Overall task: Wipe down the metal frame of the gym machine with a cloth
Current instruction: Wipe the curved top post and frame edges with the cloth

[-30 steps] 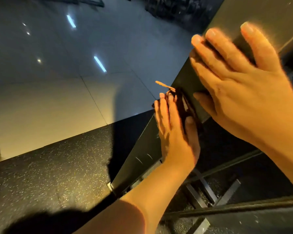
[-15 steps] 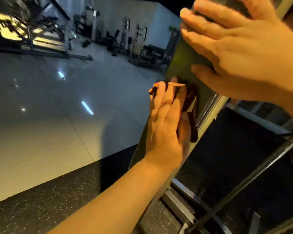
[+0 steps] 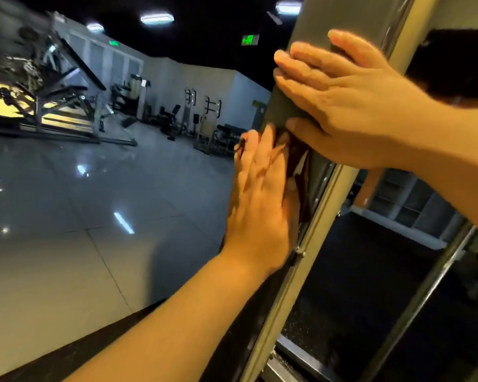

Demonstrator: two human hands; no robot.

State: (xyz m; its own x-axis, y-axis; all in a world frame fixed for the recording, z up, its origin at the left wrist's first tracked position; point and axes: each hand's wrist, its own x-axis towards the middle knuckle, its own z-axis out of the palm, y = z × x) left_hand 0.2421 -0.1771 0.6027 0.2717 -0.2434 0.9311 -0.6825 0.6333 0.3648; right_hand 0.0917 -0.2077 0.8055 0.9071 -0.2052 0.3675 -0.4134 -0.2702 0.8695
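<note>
glossy gym floor (image 3: pixel 94 188) and distant machines (image 3: pixel 174 117) now show, because your wipe has climbed from the post's foot. the dark red cloth (image 3: pixel 301 172) lies against the metal frame (image 3: pixel 315 17) under your left grip (image 3: pixel 260 194), fingers straight and pressing. your right grip (image 3: pixel 342 100) rests flat and open just above, so the upper frame likely comes next.

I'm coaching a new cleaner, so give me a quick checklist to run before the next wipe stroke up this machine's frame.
1. The cloth touches the frame: ok, the left hand presses it there.
2. Brace on the frame: ok, the right hand lies flat on it.
3. Upward path free: not ok, the right hand sits directly above the cloth.
4. Spread of the cloth: not ok, it looks bunched, with a fold hanging.
5. Lower frame clean: cannot tell.
</note>
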